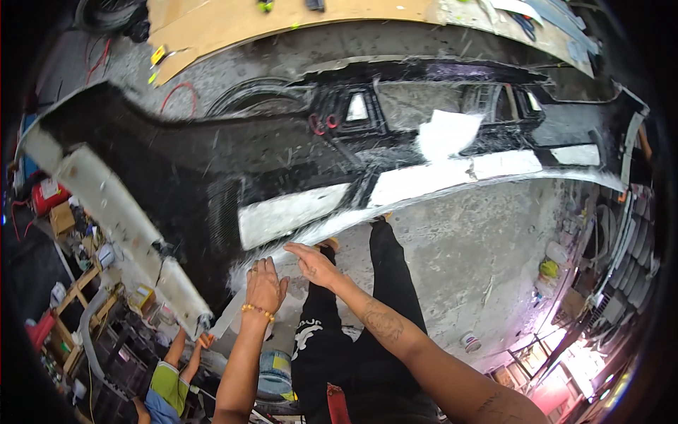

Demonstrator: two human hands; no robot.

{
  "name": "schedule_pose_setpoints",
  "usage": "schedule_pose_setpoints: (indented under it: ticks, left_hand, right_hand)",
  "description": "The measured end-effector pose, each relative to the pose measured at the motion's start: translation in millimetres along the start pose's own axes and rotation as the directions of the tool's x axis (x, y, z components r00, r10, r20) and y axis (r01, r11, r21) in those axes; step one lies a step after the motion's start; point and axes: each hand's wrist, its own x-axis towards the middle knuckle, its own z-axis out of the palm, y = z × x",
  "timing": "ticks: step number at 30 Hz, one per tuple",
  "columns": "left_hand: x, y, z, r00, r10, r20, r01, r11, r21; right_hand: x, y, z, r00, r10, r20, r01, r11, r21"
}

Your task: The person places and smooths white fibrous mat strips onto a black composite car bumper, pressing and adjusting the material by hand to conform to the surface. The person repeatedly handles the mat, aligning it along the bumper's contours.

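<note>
A large black car bumper (162, 155) spans the view, its inner side up. White fibreglass mat strips (424, 180) lie along its near edge, with loose fibres sticking out. My left hand (265, 291), with a beaded bracelet at the wrist, rests with fingers stretched out on the mat at the near left edge. Just right of it, my right hand (316, 266) reaches leftward, fingers extended against the same fringed edge. Neither hand visibly grips anything. Red-handled scissors (332, 127) lie on the bumper, and a loose white mat piece (452, 134) sits farther right.
At lower left, another person (168, 389) has hands near the bumper's left end. A cardboard-covered table (282, 28) stands beyond. A bucket (274, 373) is by my legs, a small tub (470, 342) on the concrete floor (466, 261). Clutter lines both sides.
</note>
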Motion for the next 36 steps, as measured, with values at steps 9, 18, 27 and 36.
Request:
schedule_pose_setpoints:
  ticks: [9,18,27,36]
  left_hand:
    - [237.7,164.1,25.0,0.942,0.183,-0.283,-0.322,0.738,-0.593]
    - [473.3,361.2,72.1,0.968,0.252,-0.007,-0.215,0.808,-0.548]
    - [488.5,421.7,160.3,0.947,0.244,-0.208,-0.319,0.774,-0.546]
    - [443.0,458.3,7.4,0.869,0.473,-0.146,-0.483,0.746,-0.459]
  right_hand:
    - [-48.5,98.3,-250.0,0.903,0.228,-0.364,-0.268,0.961,-0.062]
    - [-26.3,168.8,-488.8,0.782,0.197,-0.591,-0.317,0.943,-0.104]
    - [21.9,208.8,-548.0,0.764,-0.079,-0.641,-0.212,0.907,-0.364]
    - [87.3,143.5,-632.8,0.934,0.183,-0.305,-0.295,0.879,-0.376]
